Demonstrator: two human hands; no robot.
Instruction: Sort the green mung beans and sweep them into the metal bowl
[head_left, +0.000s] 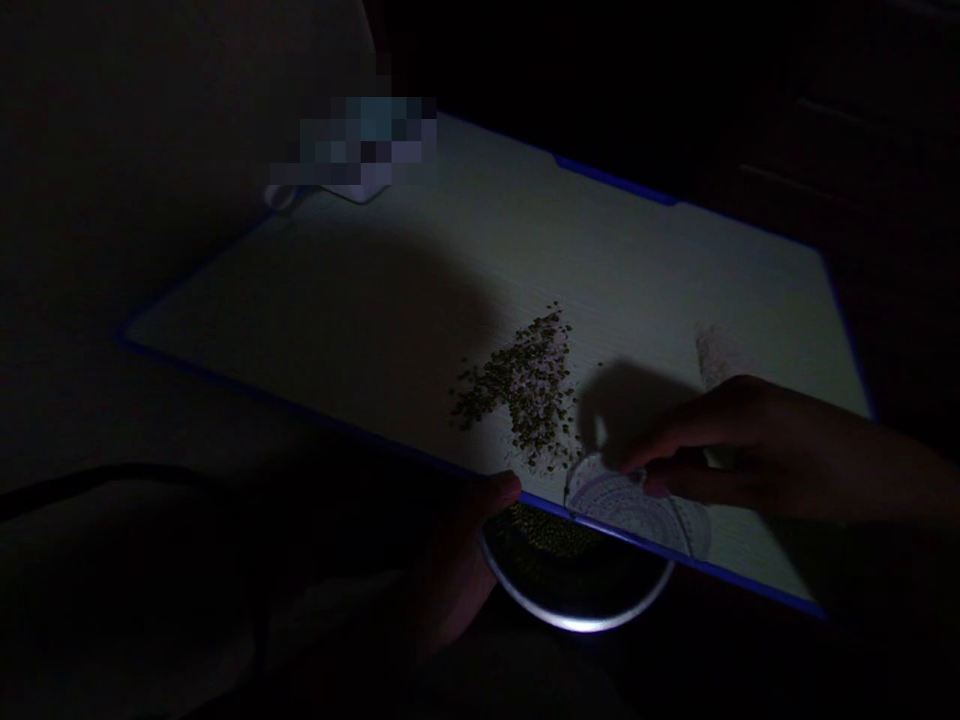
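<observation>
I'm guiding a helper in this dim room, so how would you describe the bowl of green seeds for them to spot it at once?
Start at the pale board with a blue edge. Just below its near edge, beside the person's left hand, is a round bowl with a bright rim. It holds a mass of green seeds, unlike the loose scatter of seeds on the board above.

The desk (570, 270) is a pale cream colour, with a blue edge (615, 180) along its sides. Near the centre, dark green seeds (525, 390) make a speckled patch, and at about 5 o'clock a round white paper (637, 510) shows thin pink lines in curved bands. At 6 o'clock, a bowl (577, 622) has a bright silver rim.
</observation>
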